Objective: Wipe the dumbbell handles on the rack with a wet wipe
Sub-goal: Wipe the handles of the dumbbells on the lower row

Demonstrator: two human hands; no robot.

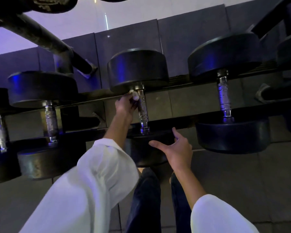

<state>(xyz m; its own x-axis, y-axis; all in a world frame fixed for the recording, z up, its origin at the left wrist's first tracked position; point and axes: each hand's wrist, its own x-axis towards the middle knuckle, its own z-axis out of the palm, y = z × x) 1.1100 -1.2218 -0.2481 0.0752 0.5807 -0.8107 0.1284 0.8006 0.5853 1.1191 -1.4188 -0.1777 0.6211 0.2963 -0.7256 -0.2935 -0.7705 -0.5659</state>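
Dumbbell handle (142, 109) dead centre, chrome and knurled, running away from us across the 2 rails of the rack (183, 117), black heads at both ends.
— And the left hand (124, 106)?
— Up at the far end of that handle, just under the far head (138, 69). Fingers curled in tight, pinching a small white wet wipe (134, 95) against the left side of the bar at the collar.
— So the wipe is on the metal?
— Touching it, yes, right at the top of the grip. The rest of the handle shows bare below the hand.
— Right hand (176, 148)?
— Holding nothing: fingers straight and spread wide, thumb up towards the front rail, palm at the near head (146, 153) of the same dumbbell. Touching it or just over it, I cannot tell.
— Neighbours?
— 1 dumbbell (51, 121) close on the left, 1 more (224, 96) on the right — both lying across the rails the same way. White sleeves (94, 179) on both arms, grey floor tiles (242, 182) beneath.
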